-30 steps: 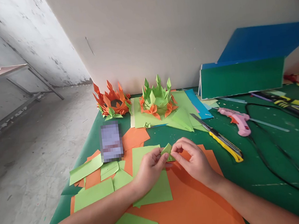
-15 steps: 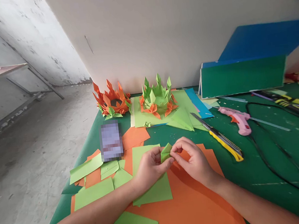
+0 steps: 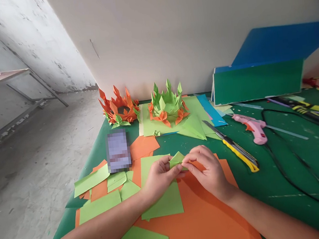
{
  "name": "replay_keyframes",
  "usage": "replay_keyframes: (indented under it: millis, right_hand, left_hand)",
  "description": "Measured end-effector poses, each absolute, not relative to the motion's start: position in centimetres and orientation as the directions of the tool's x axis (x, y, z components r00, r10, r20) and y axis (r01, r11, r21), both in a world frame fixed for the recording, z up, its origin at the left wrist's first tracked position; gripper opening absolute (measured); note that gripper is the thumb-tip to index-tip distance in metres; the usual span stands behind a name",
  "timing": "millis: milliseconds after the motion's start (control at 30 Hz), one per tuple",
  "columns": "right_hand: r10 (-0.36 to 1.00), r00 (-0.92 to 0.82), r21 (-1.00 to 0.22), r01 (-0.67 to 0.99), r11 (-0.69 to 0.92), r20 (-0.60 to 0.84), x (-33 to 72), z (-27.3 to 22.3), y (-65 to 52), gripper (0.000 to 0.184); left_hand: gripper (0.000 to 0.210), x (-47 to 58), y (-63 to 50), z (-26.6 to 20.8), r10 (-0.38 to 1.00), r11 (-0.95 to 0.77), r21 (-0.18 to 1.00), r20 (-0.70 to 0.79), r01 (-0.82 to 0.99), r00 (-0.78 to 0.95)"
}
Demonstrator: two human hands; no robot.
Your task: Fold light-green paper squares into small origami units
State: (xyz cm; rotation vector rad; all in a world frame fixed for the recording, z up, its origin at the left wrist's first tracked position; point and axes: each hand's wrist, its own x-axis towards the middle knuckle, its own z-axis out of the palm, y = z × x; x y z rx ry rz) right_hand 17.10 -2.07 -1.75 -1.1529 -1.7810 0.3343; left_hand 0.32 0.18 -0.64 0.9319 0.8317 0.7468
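Note:
A small folded piece of green paper [image 3: 176,158] is pinched between both hands above the sheets. My left hand [image 3: 161,174] grips its left side, with the thumb lying across the front. My right hand [image 3: 206,168] pinches the right edge between thumb and fingertips. The fingers hide part of the folds. Beneath the hands lie a green paper sheet [image 3: 165,202] and a large orange sheet [image 3: 215,220].
Behind stand an orange folded-paper crown [image 3: 121,110] and a green one [image 3: 168,107]. Right of my hands lie a yellow utility knife [image 3: 240,154] and a pink glue gun [image 3: 255,126] with its cord. A blurred-out phone-like rectangle [image 3: 118,150] and paper pieces [image 3: 100,207] are at left.
The folded green paper has turned slightly and its peak now points upward. My left thumb has shifted over its front, close to the right fingertips.

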Motion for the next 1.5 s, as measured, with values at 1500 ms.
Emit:
replay_keyframes:
  millis: [1500]
  right_hand:
    - [0.794,-0.165,-0.607,0.56,0.564,0.585,17.06,-1.54,-1.94,0.012]
  left_hand:
    - [0.035,0.39,-0.23,-0.53,0.85,0.363,0.919,-0.259,-0.154,0.46]
